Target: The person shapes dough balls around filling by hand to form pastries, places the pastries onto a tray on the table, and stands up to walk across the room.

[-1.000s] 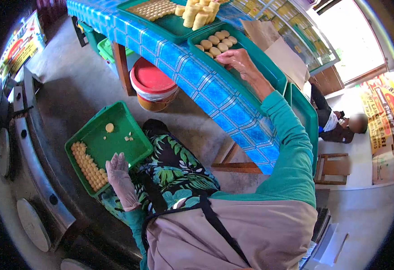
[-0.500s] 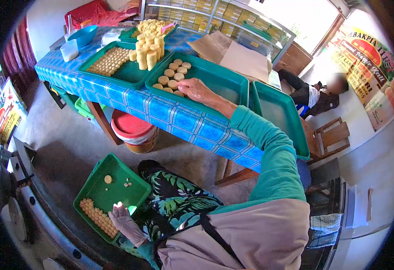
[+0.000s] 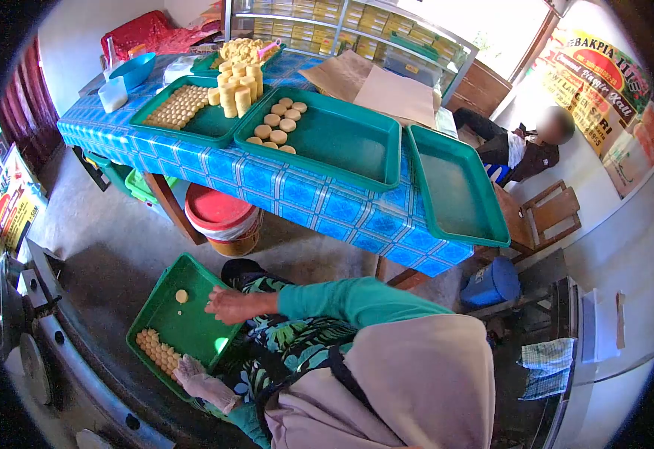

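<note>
On the floor side, a green tray (image 3: 192,329) holds rows of pale dough balls (image 3: 156,352) at its near left end. One flat round cake (image 3: 182,296) lies farther up in it, with a small crumb below. My left hand (image 3: 203,383), in a thin translucent glove, is at the edge of the dough balls with its fingers drawn together; whatever they hold is hidden. Bare and in a green sleeve, my right hand (image 3: 233,305) is over the tray's right side. Its fingers are bunched downward, and what is in them does not show.
On the blue-checked table (image 3: 297,202), a green tray (image 3: 349,142) holds several round cakes (image 3: 278,123). Beside it are a tray (image 3: 185,112) of dough pieces and stacked cakes, and another green tray (image 3: 461,187). A red-lidded bucket (image 3: 222,209) stands below. A person (image 3: 521,146) sits beyond.
My right hand has left the cakes in the table tray and come down to the lower tray, over the spot of the small white bits. My left hand has turned from open toward the dough balls.
</note>
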{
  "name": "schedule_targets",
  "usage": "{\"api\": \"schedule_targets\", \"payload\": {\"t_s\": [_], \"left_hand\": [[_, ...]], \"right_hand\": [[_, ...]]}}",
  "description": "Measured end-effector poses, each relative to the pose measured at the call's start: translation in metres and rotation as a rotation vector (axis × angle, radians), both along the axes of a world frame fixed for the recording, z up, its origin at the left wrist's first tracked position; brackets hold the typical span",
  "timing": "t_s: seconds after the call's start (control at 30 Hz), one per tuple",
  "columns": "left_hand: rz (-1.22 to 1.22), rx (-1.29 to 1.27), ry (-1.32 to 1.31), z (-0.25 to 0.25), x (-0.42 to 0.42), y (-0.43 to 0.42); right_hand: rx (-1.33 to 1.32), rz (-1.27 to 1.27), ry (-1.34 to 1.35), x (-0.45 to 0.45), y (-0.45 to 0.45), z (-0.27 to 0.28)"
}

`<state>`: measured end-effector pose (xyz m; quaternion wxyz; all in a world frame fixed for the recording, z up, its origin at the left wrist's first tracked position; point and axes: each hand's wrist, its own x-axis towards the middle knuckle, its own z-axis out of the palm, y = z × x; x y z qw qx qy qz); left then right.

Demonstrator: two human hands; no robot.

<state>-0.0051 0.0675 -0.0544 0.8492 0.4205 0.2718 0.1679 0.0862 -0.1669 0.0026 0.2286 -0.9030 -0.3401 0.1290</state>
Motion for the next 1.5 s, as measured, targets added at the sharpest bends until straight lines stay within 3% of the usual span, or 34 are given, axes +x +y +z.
{"api": "schedule_targets", "payload": {"t_s": [0.07,0.1,0.17,0.27,0.37,0.4,0.47,0.5,0.57,0.6,0.67,0.7,0.8,0.87,0.97,1.0,1.03,1.07,1.1,1.13,1.17,1.2,1.23,1.27,1.37,1.5], "left_hand": [[0.046,0.066,0.046,-0.003,-0.005,0.007],[0.051,0.07,0.043,0.0,-0.006,0.006],[0.106,0.158,0.037,0.012,-0.01,-0.006],[0.108,0.274,0.079,0.028,-0.012,-0.021],[0.065,0.357,0.106,0.027,-0.013,-0.021],[0.064,0.355,0.11,0.023,-0.013,-0.02],[0.064,0.393,0.086,0.013,-0.014,-0.019],[0.062,0.391,0.088,0.013,-0.014,-0.019],[0.048,0.404,0.076,0.014,-0.015,-0.02],[0.049,0.403,0.079,0.013,-0.015,-0.02],[0.054,0.407,0.088,0.013,-0.014,-0.02],[0.054,0.408,0.089,0.013,-0.014,-0.02],[0.035,0.464,0.082,0.015,-0.016,-0.02],[0.028,0.459,0.075,0.02,-0.016,-0.022],[0.035,0.484,0.067,0.019,-0.015,-0.023],[0.024,0.456,0.068,0.021,-0.013,-0.024],[0.03,0.435,0.086,0.027,-0.012,-0.026],[0.049,0.446,0.057,0.03,-0.013,-0.029],[0.046,0.462,0.051,0.02,-0.013,-0.026],[0.033,0.492,-0.003,0.034,-0.014,-0.032],[0.085,0.547,-0.008,0.031,-0.015,-0.031],[0.132,0.419,0.046,0.039,-0.011,-0.031],[0.179,0.387,0.033,0.034,-0.013,-0.028],[0.209,0.344,0.028,0.034,-0.012,-0.026],[0.268,0.254,-0.022,0.019,-0.013,-0.021],[0.336,0.171,-0.049,0.014,-0.019,-0.018]], "right_hand": [[0.141,-0.019,-0.961,-0.003,0.02,-0.066],[0.146,-0.017,-0.963,0.002,0.03,-0.089],[-0.054,-0.034,-0.649,0.012,0.045,-0.117],[-0.153,-0.047,-0.853,0.009,0.045,-0.119],[-0.198,-0.045,-0.839,0.012,0.037,-0.138],[-0.2,-0.044,-0.836,0.009,0.035,-0.122],[-0.319,-0.061,-0.561,0.0,0.028,-0.072],[-0.322,-0.062,-0.559,0.002,0.027,-0.078],[-0.136,-0.132,-0.972,0.01,0.026,-0.106],[-0.136,-0.129,-0.97,0.012,0.028,-0.104],[-0.329,-0.047,-0.601,0.016,0.033,-0.099],[-0.328,-0.047,-0.599,0.018,0.03,-0.095],[-0.263,0.059,-0.643,0.018,0.015,-0.074],[-0.432,0.197,-0.837,0.012,0.004,-0.058],[-0.449,0.253,-0.76,0.001,0.003,-0.048],[-0.361,0.227,-0.771,0.014,0.002,-0.085],[-0.255,0.216,-0.77,0.018,0.01,-0.081],[-0.411,0.242,-0.998,0.011,0.004,-0.081],[-0.353,0.3,-0.843,0.014,0.006,-0.079],[-0.38,0.333,-0.865,0.015,0.005,-0.064],[-0.33,0.293,-0.429,0.034,0.003,-0.114],[-0.361,0.131,-0.319,0.03,0.012,-0.059],[-0.194,-0.001,-0.232,0.041,0.014,-0.064],[0.25,-0.111,0.014,0.053,0.013,-0.065],[0.425,-0.409,0.567,0.07,0.037,-0.057],[0.628,-0.375,0.633,0.064,0.077,-0.055]]}}
